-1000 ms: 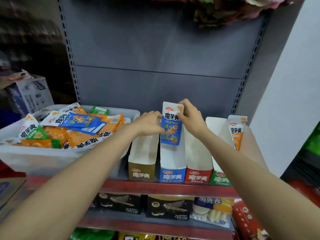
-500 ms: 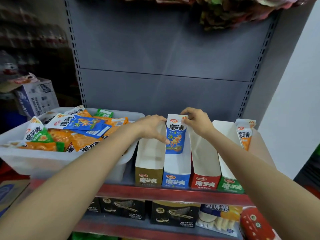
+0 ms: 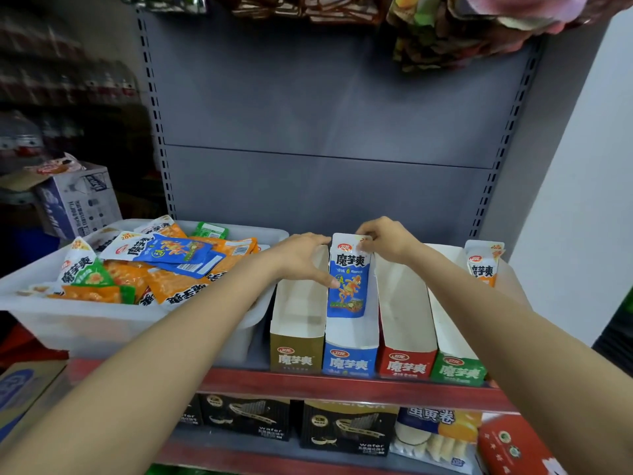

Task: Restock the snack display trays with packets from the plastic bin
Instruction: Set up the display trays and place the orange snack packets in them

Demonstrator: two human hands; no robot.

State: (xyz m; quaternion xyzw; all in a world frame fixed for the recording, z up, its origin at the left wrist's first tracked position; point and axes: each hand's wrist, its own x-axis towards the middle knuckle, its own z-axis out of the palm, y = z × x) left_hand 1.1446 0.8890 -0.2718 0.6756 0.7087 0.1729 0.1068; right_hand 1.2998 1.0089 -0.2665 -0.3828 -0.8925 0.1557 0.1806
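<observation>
Right hand (image 3: 385, 240) is pinched on the top of the blue packet (image 3: 348, 279), stood upright in the blue tray (image 3: 351, 351); left hand (image 3: 301, 260) is spread open, thumb touching the packet, frame centre.

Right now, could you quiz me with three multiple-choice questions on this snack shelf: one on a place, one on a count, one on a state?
1. Which tray holds the blue packet?
A. gold
B. blue
C. green

2. How many coloured tray fronts stand in the row?
A. two
B. four
C. six

3. What is the right hand doing?
A. pinching the packet's top
B. hanging idle
C. reaching into the plastic bin

Answers: B, it stands in the blue tray; B, gold, blue, red and green fronts; A, fingers curl on the packet's top edge.
</observation>
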